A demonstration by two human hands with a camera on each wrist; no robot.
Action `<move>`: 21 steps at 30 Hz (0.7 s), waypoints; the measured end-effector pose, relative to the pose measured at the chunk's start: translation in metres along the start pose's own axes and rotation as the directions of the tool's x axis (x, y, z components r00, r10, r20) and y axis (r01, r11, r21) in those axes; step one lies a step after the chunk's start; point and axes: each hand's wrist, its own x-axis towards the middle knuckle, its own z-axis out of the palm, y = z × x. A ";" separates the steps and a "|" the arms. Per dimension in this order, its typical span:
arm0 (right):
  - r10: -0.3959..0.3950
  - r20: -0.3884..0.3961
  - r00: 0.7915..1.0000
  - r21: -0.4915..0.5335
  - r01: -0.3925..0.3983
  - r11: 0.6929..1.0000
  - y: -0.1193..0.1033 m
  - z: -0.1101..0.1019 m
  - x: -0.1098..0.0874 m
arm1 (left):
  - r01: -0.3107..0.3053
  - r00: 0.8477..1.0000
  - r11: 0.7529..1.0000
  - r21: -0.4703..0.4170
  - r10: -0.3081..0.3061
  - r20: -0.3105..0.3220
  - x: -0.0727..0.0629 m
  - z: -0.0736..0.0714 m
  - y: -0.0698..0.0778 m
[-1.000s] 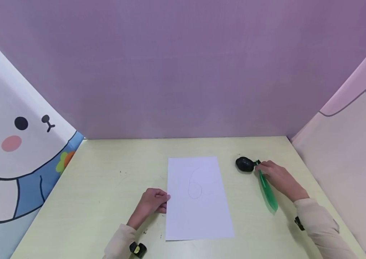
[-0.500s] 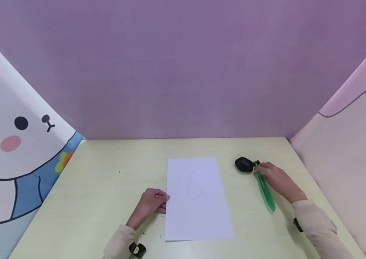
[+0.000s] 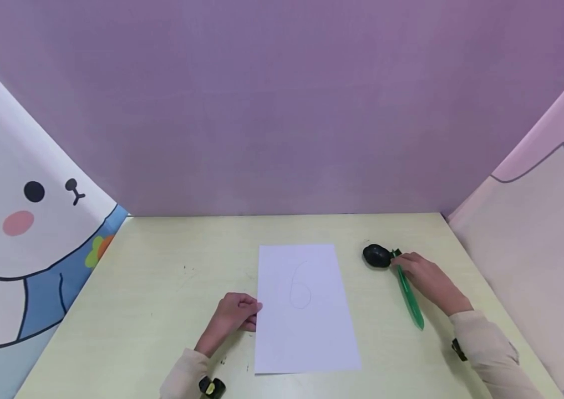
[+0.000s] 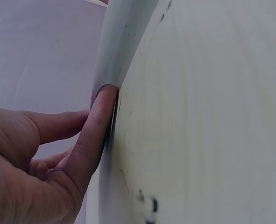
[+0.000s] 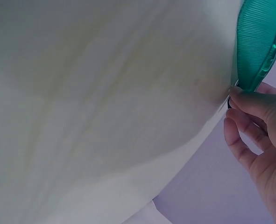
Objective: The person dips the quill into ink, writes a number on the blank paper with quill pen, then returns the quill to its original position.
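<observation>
A white sheet of paper [image 3: 321, 338] lies on the table, with a thin line like a 6 drawn on it. My left hand [image 3: 235, 312] pinches its left edge, thumb and finger meeting there. In the left wrist view, a fingertip lies against the pale sheet [image 4: 123, 37]. To the right of the paper, my right hand [image 3: 428, 280] pinches a green leaf-shaped pen [image 3: 410, 299] close to its narrow upper end. The ribbed, see-through leaf [image 5: 259, 42] shows in the right wrist view. Beside those fingertips sits a rounded black piece [image 3: 376, 255]; whether it joins the pen is hidden.
The pale table [image 3: 162, 277] carries small dark marks. A purple wall [image 3: 282, 111] rises along its far edge. Printed panels stand on both sides, the left one [image 3: 17, 166] with a cartoon animal. Dark wrist devices [image 3: 212, 387] sit at both sleeves.
The green leaf has turned about its length and looks narrower, its lower tip a little further left. Both hands and the paper have hardly moved.
</observation>
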 end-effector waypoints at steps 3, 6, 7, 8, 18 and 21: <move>-0.010 -0.027 1.000 -0.001 0.010 1.000 0.000 0.002 -0.001 | -0.002 1.000 1.000 -0.003 0.002 0.003 0.000 0.000 -0.001; -0.016 -0.044 0.999 0.009 0.016 1.000 0.000 0.005 -0.001 | -0.016 1.000 1.000 0.003 0.016 -0.001 0.000 -0.001 -0.001; -0.021 -0.049 0.999 0.014 0.022 1.000 0.000 0.005 0.000 | -0.019 1.000 1.000 0.002 0.019 -0.003 0.000 -0.002 -0.001; -0.024 -0.051 0.998 0.019 0.025 1.000 -0.001 0.006 0.001 | -0.022 1.000 1.000 0.005 0.022 -0.005 0.000 -0.003 -0.001; 0.016 0.002 1.000 0.039 -0.016 0.999 -0.006 0.003 0.002 | -0.041 0.999 0.999 -0.028 0.041 0.007 -0.002 -0.005 -0.006; 0.025 -0.005 1.000 0.041 -0.025 0.999 -0.008 0.003 0.001 | -0.047 0.999 0.998 -0.030 0.048 0.010 -0.001 -0.005 -0.005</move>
